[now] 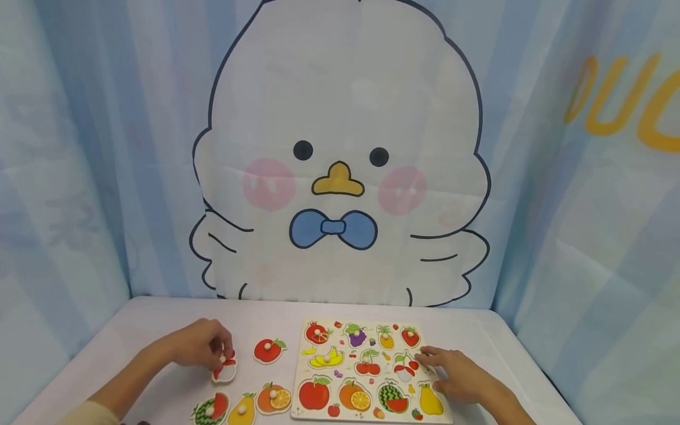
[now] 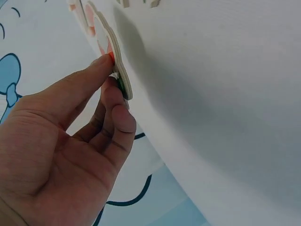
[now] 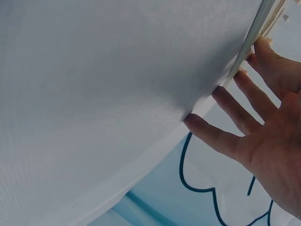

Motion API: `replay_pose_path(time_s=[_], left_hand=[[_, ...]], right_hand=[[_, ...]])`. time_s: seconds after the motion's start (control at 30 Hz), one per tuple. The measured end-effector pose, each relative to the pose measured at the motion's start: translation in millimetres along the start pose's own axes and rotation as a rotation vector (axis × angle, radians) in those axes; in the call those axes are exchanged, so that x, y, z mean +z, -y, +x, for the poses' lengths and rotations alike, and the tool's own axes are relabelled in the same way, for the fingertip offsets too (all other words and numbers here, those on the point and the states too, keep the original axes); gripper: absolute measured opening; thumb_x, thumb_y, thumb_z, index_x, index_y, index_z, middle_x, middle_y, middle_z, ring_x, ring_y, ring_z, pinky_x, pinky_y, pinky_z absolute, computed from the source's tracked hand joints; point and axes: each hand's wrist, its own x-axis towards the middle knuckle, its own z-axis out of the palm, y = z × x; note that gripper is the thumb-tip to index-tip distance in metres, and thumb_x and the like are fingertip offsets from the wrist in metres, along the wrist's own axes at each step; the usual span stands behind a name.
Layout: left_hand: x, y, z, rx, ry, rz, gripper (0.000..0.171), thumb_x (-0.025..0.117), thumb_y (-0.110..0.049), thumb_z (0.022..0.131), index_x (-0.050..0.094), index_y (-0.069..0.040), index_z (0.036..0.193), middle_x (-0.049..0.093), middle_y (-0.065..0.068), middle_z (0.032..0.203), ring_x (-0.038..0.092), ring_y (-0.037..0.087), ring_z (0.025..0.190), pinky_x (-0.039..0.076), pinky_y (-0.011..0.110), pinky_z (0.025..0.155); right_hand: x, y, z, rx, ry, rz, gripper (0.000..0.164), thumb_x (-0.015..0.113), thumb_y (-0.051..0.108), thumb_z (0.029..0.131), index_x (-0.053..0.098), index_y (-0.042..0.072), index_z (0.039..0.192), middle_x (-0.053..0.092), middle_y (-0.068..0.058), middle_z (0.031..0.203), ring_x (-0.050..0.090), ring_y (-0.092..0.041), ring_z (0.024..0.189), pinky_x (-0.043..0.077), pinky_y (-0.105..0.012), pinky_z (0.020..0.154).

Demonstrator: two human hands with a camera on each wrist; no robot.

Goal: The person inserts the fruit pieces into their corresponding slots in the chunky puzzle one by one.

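My left hand (image 1: 204, 344) pinches a red-and-white fruit puzzle piece (image 1: 227, 373) between thumb and fingers, at the table's left side. In the left wrist view that piece (image 2: 118, 59) is tilted on edge above the white surface. The fruit puzzle board (image 1: 386, 373) lies to the right. My right hand (image 1: 459, 373) rests at its right edge with fingers spread; fingertips touch the board's edge and the table in the right wrist view. Near the left hand lie loose knobbed pieces: an apple (image 1: 267, 351), an orange (image 1: 273, 399), a pear (image 1: 241, 411) and a watermelon (image 1: 210, 409).
Knobbed pieces such as the bananas (image 1: 326, 359) and grapes (image 1: 356, 336) sit in the board's upper rows. Its bottom row shows fruit pictures without knobs. A white cloth covers the table (image 1: 255, 319); a curtain with a cartoon duck (image 1: 340, 260) hangs behind.
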Motion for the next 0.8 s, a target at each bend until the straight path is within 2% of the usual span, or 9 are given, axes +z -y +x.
replay_pose_path(time_s=[0.27, 0.5, 0.8], left_hand=[[-2.2, -15.0, 14.0, 0.075, 0.022, -0.02, 0.013, 0.079, -0.009, 0.075, 0.069, -0.017, 0.079, 0.06, 0.001, 0.07, 0.054, 0.017, 0.066, 0.046, 0.026, 0.057], [0.6, -32.6, 29.8, 0.121, 0.029, 0.002, 0.015, 0.079, -0.01, 0.075, 0.069, -0.02, 0.08, 0.06, -0.001, 0.071, 0.054, 0.015, 0.067, 0.046, 0.026, 0.058], [16.4, -56.5, 50.3, 0.178, 0.064, -0.006, 0.014, 0.078, -0.01, 0.077, 0.069, -0.019, 0.08, 0.06, -0.002, 0.07, 0.053, 0.013, 0.065, 0.046, 0.025, 0.058]], right_hand=[[0, -5, -1, -0.092, -0.01, 0.001, 0.053, 0.074, 0.006, 0.079, 0.062, 0.015, 0.129, 0.051, -0.01, 0.14, 0.046, -0.041, 0.125, 0.035, -0.062, 0.1], [-1, -3, 0, -0.037, -0.008, -0.001, 0.053, 0.075, 0.009, 0.079, 0.062, 0.02, 0.129, 0.051, -0.006, 0.14, 0.046, -0.04, 0.125, 0.034, -0.062, 0.1], [0, -2, -1, -0.023, 0.001, 0.018, 0.054, 0.075, 0.007, 0.078, 0.062, 0.02, 0.129, 0.051, -0.007, 0.14, 0.046, -0.039, 0.124, 0.035, -0.063, 0.099]])
